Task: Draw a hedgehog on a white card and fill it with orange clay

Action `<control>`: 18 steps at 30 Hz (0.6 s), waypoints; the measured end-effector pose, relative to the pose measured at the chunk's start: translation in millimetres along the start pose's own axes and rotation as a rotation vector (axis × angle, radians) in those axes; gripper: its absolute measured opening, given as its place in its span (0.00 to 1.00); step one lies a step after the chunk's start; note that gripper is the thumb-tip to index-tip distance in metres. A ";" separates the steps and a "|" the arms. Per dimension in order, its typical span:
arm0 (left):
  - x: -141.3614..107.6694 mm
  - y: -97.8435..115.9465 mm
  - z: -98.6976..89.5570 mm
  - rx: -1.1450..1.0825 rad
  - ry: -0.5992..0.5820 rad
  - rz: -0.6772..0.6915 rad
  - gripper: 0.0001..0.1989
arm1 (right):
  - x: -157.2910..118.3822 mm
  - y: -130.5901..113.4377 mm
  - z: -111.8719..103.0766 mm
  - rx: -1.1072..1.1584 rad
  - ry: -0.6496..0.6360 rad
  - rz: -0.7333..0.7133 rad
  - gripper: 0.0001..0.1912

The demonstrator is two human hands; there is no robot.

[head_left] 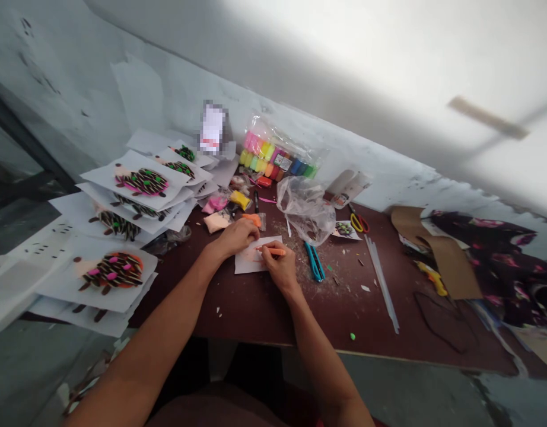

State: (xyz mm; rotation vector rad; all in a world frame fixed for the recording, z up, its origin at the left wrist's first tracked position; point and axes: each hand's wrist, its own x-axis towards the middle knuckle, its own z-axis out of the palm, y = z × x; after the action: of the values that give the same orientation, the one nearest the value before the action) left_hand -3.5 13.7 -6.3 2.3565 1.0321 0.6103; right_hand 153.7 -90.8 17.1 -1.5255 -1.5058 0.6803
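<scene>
Right grip [280, 268] closed around an orange marker [277, 251] over white paper [245, 262]

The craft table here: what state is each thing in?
Left hand: resting on the white paper sheet
Right hand: gripping an orange pen
Blue cutter: lying on the table
Clear plastic bag: crumpled
Clay-decorated cards: stacked, overlapping
</scene>
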 end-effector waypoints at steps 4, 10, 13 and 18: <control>0.4 0.1 0.2 0.005 -0.008 -0.010 0.10 | -0.2 -1.6 -0.4 -0.007 0.003 0.015 0.12; 0.7 -0.3 0.7 0.004 -0.003 0.003 0.10 | -1.7 -5.1 -1.3 0.026 0.022 0.025 0.12; 0.8 -0.7 1.0 0.005 0.001 0.006 0.10 | -2.6 -6.3 -1.9 0.023 0.023 0.020 0.12; 0.8 -0.4 0.4 -0.002 -0.005 0.008 0.10 | -3.4 -6.2 -1.8 -0.046 0.010 0.002 0.12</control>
State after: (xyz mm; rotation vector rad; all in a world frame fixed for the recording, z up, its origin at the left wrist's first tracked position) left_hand -2.9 14.5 -6.8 2.3607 1.0198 0.6085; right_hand 151.8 -95.1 22.7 -1.5625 -1.5226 0.6424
